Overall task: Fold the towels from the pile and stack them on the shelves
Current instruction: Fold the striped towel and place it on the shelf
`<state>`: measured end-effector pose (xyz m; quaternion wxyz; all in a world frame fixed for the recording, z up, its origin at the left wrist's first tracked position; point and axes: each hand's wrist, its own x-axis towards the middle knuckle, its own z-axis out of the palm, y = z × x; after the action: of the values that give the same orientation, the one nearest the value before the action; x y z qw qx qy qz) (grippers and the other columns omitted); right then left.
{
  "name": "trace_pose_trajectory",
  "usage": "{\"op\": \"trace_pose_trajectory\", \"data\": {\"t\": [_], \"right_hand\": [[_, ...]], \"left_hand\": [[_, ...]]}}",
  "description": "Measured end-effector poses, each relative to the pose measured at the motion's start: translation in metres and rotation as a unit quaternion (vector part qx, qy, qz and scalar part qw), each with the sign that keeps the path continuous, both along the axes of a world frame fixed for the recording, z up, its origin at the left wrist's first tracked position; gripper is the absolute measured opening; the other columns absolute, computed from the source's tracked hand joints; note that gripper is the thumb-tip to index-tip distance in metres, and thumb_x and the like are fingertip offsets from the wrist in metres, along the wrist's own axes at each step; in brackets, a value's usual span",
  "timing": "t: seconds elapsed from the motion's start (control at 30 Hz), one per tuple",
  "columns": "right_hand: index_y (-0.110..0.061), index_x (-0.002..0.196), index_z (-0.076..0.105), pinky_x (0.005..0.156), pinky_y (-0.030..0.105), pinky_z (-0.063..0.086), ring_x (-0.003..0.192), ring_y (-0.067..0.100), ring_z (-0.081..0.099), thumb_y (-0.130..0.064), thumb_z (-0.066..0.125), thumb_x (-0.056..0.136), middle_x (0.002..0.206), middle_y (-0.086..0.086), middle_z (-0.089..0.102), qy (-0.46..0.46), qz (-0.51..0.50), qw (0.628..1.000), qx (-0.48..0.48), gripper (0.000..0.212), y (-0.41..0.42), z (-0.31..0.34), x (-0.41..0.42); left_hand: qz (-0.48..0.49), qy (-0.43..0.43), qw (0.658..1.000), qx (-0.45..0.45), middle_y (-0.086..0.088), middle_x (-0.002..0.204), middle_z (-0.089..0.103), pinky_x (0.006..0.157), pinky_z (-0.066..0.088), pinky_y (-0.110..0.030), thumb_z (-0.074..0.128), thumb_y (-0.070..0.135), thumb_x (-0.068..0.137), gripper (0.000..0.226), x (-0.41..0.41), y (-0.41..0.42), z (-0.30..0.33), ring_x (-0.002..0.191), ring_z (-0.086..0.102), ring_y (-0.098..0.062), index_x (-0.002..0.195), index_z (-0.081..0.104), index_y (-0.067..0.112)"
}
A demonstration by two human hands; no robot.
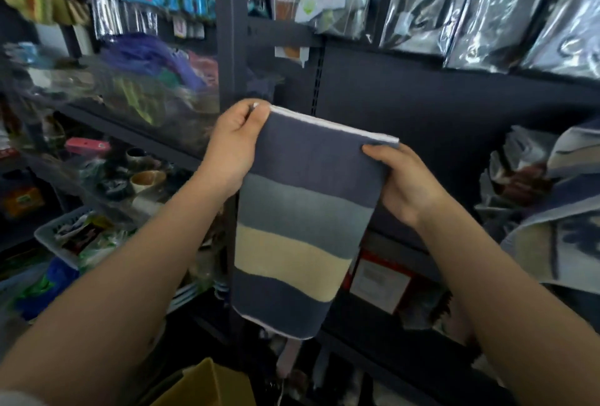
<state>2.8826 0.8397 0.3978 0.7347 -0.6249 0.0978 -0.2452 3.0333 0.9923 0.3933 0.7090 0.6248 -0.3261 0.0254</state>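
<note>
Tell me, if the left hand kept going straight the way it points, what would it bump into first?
Probably the dark upright post of the shelving, just beyond the left hand gripping the striped towel; depth is unclear.

towel (302, 210) | striped navy, grey-blue, cream (white hem on top) | folded, hanging upright | before dark shelves (454, 107)

1. 2 bare arms reach up and forward from the bottom corners, and the hands come close to each other in the middle.
2. The left hand (232, 142) is higher. Its fingers curl in and its thumb pinches the top left corner of the towel (300, 210).
3. The right hand (404, 183) is a bit lower. Its thumb lies flat on the front of the towel by the top right corner, and its fingers are hidden behind.
</note>
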Motion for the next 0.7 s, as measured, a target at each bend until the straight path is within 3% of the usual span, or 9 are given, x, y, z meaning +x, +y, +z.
{"op": "trace_pose_trajectory", "data": {"t": [0.13,0.23,0.3,0.37,0.43,0.53,0.63,0.7], "right_hand": [[-0.011,0.094,0.057,0.062,0.025,0.056,0.074,0.015,0.064,-0.008,0.053,0.091,0.088,0.005,0.066,-0.017,-0.052,0.999,0.002,0.005,-0.044,0.027,0.041],[-0.015,0.085,0.052,0.055,0.024,0.054,0.068,0.015,0.060,-0.008,0.053,0.092,0.081,0.005,0.062,-0.012,-0.096,0.995,-0.001,0.010,-0.081,0.035,0.075],[-0.015,0.083,0.052,0.054,0.024,0.053,0.067,0.016,0.058,-0.006,0.051,0.092,0.079,0.006,0.060,-0.001,-0.110,0.994,0.005,0.013,-0.107,0.030,0.097],[-0.014,0.085,0.053,0.054,0.026,0.051,0.067,0.018,0.057,-0.004,0.049,0.093,0.080,0.008,0.059,0.026,-0.121,0.992,0.012,0.013,-0.133,0.018,0.117],[-0.012,0.089,0.054,0.056,0.028,0.048,0.068,0.019,0.056,-0.003,0.046,0.094,0.082,0.009,0.059,0.055,-0.130,0.990,0.009,0.012,-0.153,0.003,0.131],[-0.008,0.091,0.057,0.059,0.030,0.048,0.067,0.019,0.055,0.000,0.043,0.095,0.079,0.010,0.059,0.094,-0.140,0.986,0.009,0.017,-0.177,-0.015,0.144],[0.001,0.113,0.056,0.060,0.029,0.048,0.072,0.021,0.057,-0.001,0.042,0.095,0.098,0.016,0.061,0.124,-0.159,0.979,0.027,0.022,-0.201,-0.027,0.151],[0.004,0.117,0.055,0.058,0.028,0.049,0.075,0.022,0.058,-0.003,0.042,0.095,0.104,0.018,0.061,0.116,-0.169,0.978,0.044,0.026,-0.215,-0.031,0.156]], "left_hand": [[0.071,-0.045,0.995,0.048,-0.004,0.083,0.057,0.073,0.039,-0.031,0.043,0.025,0.097,0.025,0.040,-0.055,0.034,0.079,0.051,-0.015,0.077,0.057,0.016],[0.106,-0.065,0.990,0.063,-0.001,0.091,0.057,0.071,0.038,-0.024,0.044,0.022,0.097,0.022,0.062,-0.097,0.046,0.087,0.051,-0.013,0.097,0.061,0.009],[0.101,-0.019,0.991,0.080,-0.001,0.103,0.057,0.076,0.040,-0.021,0.047,0.026,0.096,0.028,0.076,-0.119,0.040,0.094,0.051,-0.013,0.112,0.058,0.006],[0.061,0.070,0.986,0.141,-0.003,0.113,0.059,0.079,0.044,-0.023,0.052,0.035,0.093,0.037,0.087,-0.129,0.020,0.096,0.056,-0.015,0.118,0.055,0.007],[-0.019,0.141,0.961,0.236,-0.005,0.109,0.064,0.069,0.047,-0.020,0.057,0.036,0.090,0.034,0.089,-0.128,-0.006,0.084,0.061,-0.013,0.111,0.059,0.010],[-0.092,0.154,0.911,0.370,0.000,0.109,0.065,0.073,0.046,-0.020,0.063,0.037,0.085,0.034,0.086,-0.120,-0.032,0.089,0.061,-0.010,0.109,0.061,0.012],[-0.135,0.162,0.894,0.395,0.006,0.116,0.060,0.082,0.045,-0.022,0.064,0.034,0.085,0.037,0.084,-0.110,-0.036,0.100,0.059,-0.009,0.117,0.056,0.016],[-0.179,0.178,0.894,0.370,0.004,0.115,0.063,0.084,0.049,-0.024,0.063,0.025,0.085,0.036,0.083,-0.109,-0.035,0.100,0.061,-0.010,0.119,0.055,0.016]]}}
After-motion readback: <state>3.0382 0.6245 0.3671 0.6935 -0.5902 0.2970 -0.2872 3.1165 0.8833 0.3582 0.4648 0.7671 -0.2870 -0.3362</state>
